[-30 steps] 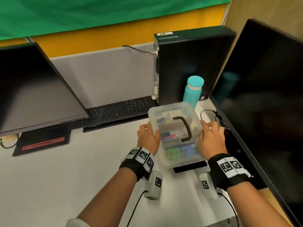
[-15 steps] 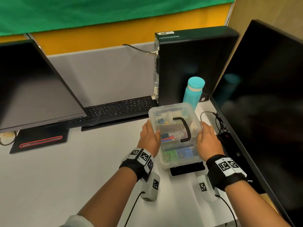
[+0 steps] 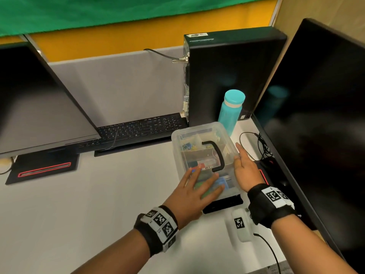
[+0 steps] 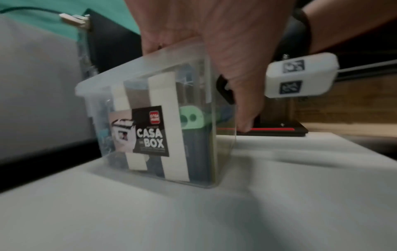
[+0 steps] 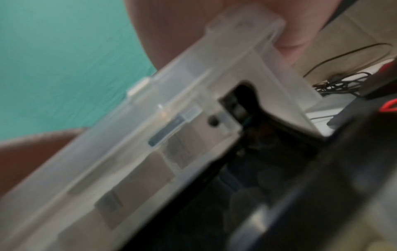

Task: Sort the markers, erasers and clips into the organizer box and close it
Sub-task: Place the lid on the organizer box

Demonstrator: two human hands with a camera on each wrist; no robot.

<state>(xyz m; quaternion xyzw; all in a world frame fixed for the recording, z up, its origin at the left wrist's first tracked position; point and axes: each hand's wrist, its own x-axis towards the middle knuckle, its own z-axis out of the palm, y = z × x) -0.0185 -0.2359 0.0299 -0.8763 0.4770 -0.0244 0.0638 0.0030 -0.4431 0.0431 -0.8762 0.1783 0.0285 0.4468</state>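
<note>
The clear organizer box (image 3: 199,139) stands on the white desk at the right, its lid down and its black handle (image 3: 217,155) lying flat on top. Through the lid I see markers (image 3: 199,166), small clips (image 3: 187,146) and a blue eraser (image 3: 222,182). My left hand (image 3: 195,186) lies flat on the lid's near end, fingers straight and spread. My right hand (image 3: 243,165) rests against the box's right side with straight fingers. The left wrist view shows the labelled box (image 4: 150,127) and the right hand (image 4: 240,76) beside it. The blurred right wrist view shows the lid's edge (image 5: 193,76).
A teal bottle (image 3: 231,109) and a black computer tower (image 3: 227,76) stand just behind the box. Cables (image 3: 260,143) and a dark monitor (image 3: 316,115) crowd its right. A keyboard (image 3: 138,129) and a second monitor (image 3: 35,105) are to the left. A black base (image 3: 223,204) sticks out under the box.
My left hand has left the box's left side and now lies flat on the lid. My right hand's fingers have straightened along the right side. The box has stayed in place.
</note>
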